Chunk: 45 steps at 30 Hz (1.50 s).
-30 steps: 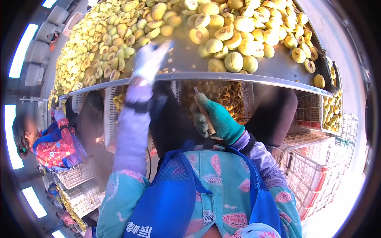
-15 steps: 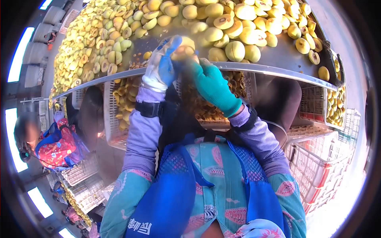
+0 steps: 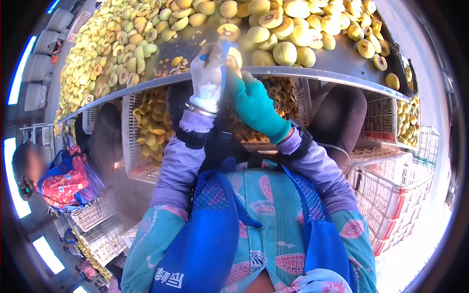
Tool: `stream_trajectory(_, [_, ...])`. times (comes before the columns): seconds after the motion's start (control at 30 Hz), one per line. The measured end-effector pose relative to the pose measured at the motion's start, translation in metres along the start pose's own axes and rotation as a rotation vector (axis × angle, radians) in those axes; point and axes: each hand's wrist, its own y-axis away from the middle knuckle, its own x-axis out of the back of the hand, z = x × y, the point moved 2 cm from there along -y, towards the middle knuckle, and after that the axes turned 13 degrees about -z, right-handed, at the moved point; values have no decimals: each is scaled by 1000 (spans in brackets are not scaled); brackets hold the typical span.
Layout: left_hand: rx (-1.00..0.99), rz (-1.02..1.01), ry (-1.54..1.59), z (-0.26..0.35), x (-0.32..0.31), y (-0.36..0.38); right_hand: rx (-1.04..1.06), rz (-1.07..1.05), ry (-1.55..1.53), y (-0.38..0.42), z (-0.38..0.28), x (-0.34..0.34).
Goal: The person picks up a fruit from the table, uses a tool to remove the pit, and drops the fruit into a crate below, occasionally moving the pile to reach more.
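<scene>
Here's the fruit [image 3: 235, 57], a yellow piece pinched at the fingertips, just over the near edge of the table [image 3: 171, 48]. The left hand [image 3: 206, 75], in a white-and-blue glove, is closed around it. The right hand [image 3: 258, 106], in green, comes in against its near side, fingers bent; whether it grips anything is hidden, so no call on that.

And this is a tight spot! The skin looks smooth and probably slick, so a loose pinch could let the fruit squirt out. That close to the metal lip [image 3: 312, 73], a slip towards the body could send it down among the darker pieces in the middle crate [image 3: 304, 100], or into the left crate [image 3: 128, 141] with its yellow ones. Fingertips crowd together too: should the right hand hide something sharp, a skid could catch the left fingers.

Just beyond, a cut half [image 3: 228, 31] sits close enough to be knocked. Off to the left, small pits [image 3: 183, 66] lie near the lip; a sweeping wrist could brush them over. Further out, the heap [image 3: 122, 49] looks loose, and a bump might start pieces rolling.
</scene>
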Motion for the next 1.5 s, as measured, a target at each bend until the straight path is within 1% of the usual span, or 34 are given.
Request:
stream_trajectory(0.07, [-11, 45, -54, -2, -2, 3, 88, 56, 52, 2, 6, -5])
stream_trajectory(0.13, [-3, 52, -94, -3, -4, 0, 230, 154, 267, 0, 15, -9])
stream_trajectory(0.17, [14, 43, -107, -5, -3, 1, 336, 213, 459, 0, 23, -12])
stream_trajectory(0.23, [44, 21, -150, -6, -2, 1, 270, 220, 411, 1, 15, -13])
stream_trajectory(0.3, [62, -16, -207, -3, -4, -1, -71, 121, -66, 6, 7, -11])
stream_trajectory(0.4, [157, -48, -343, -2, -1, -3, -80, 141, -83, 4, 9, -14])
stream_trajectory(0.5, [197, -209, -834, -10, 16, -13, -183, 19, -131, 3, 23, -10])
stream_trajectory(0.53, [225, -151, -748, -2, 8, -9, -264, 15, -196, 5, 13, -9])
stream_trajectory(0.57, [207, -97, -591, 1, 1, -4, -342, 11, -256, 8, -2, -8])
stream_trajectory(0.63, [165, 8, -280, 3, -9, 0, -261, 137, -133, 5, -7, -12])
stream_trajectory(0.67, [62, 7, -145, -5, -8, -3, -106, 264, 50, 5, 6, -21])
stream_trajectory(0.7, [36, 2, -149, 0, -13, -2, 48, 386, 233, 5, 5, -24])
stream_trajectory(0.77, [-22, -4, -158, 14, -23, -2, 124, 386, 152, 2, 7, -23])
stream_trajectory(0.83, [-23, -5, -164, 15, -24, -2, 72, 355, 80, -1, 2, -22])
stream_trajectory(0.9, [-34, -31, -126, 15, -25, 2, -115, 282, 31, -1, 2, -18])
stream_trajectory(0.93, [-40, -61, -105, 11, -20, 0, -50, 296, 56, 0, 3, -18])
stream_trajectory(1.0, [-114, -88, -291, 11, -18, 3, 79, 319, 94, 3, 2, -21])
stream_trajectory(1.03, [-156, -109, -387, 13, -18, 2, -70, 215, -59, 1, -1, -20])
stream_trajectory(1.07, [16, -62, -117, 9, -12, 1, -216, 111, -209, 0, -6, -16])
stream_trajectory(1.1, [-112, -68, -307, 4, -7, -1, -365, 5, -358, 1, -9, -13])
stream_trajectory(1.13, [-241, -73, -496, 0, -5, -5, -332, -16, -344, 1, -7, -11])
stream_trajectory(1.2, [-188, -89, -538, -5, 3, -8, -269, -56, -322, -1, 1, -10])
stream_trajectory(1.27, [165, -104, -238, 3, 1, -3, -403, -183, -276, -2, -11, 6])
stream_trajectory(1.3, [137, -97, -268, 4, 0, -1, -469, -246, -251, -2, -16, 12])
stream_trajectory(1.33, [105, -93, -295, 3, -3, -1, -518, -264, -295, -3, -14, 12])
stream_trajectory(1.4, [12, -93, -394, 1, -6, -3, -472, -171, -384, 0, -13, 3])
stream_trajectory(1.43, [4, -83, -335, -1, -5, -3, -448, -127, -432, 0, -11, -4])
stream_trajectory(1.47, [-3, -74, -279, -4, -4, -4, -393, -36, -369, -3, -2, -8])
stream_trajectory(1.5, [-5, -64, -226, -7, -2, -4, -202, 96, -172, -3, 7, -13])
